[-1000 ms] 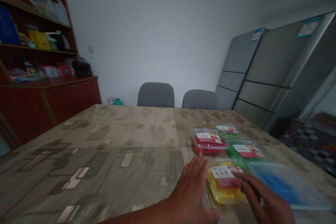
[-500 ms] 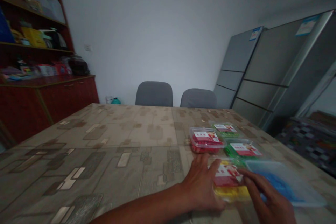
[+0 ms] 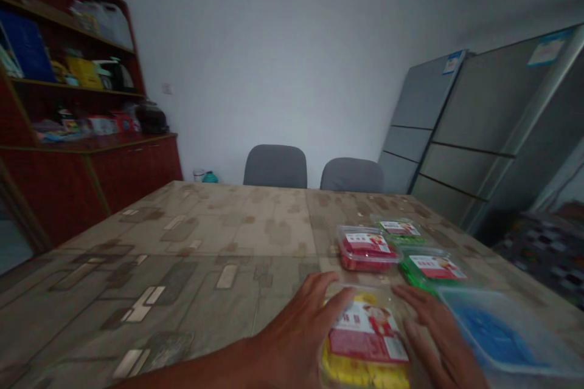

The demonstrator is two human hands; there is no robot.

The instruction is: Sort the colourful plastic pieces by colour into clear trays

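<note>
In front of me is a clear plastic box (image 3: pixel 365 371) with yellow contents and a white and red label on its lid. My left hand (image 3: pixel 301 322) grips its left side, thumb over the lid's edge and fingers along the far left corner. Along the right side lies my right hand (image 3: pixel 438 334), somewhat blurred, its fingers against the box's far right corner. Just beyond stands a similar box with red contents (image 3: pixel 367 249). To its right is a box with green contents (image 3: pixel 433 268), and a lighter green one (image 3: pixel 401 230) sits farther back.
A translucent tub (image 3: pixel 542 340) with something blue inside stands right of my right hand. All rest on a table with a patterned cloth (image 3: pixel 219 225). Two grey chairs (image 3: pixel 275 165) (image 3: pixel 352 174) are at the far side. A red-brown cabinet (image 3: pixel 132 176) stands left, a grey fridge (image 3: pixel 474 127) right.
Both hands have brought the box with yellow contents to the left and closer to me, away from the green box and the tub. The view has turned slightly left.
</note>
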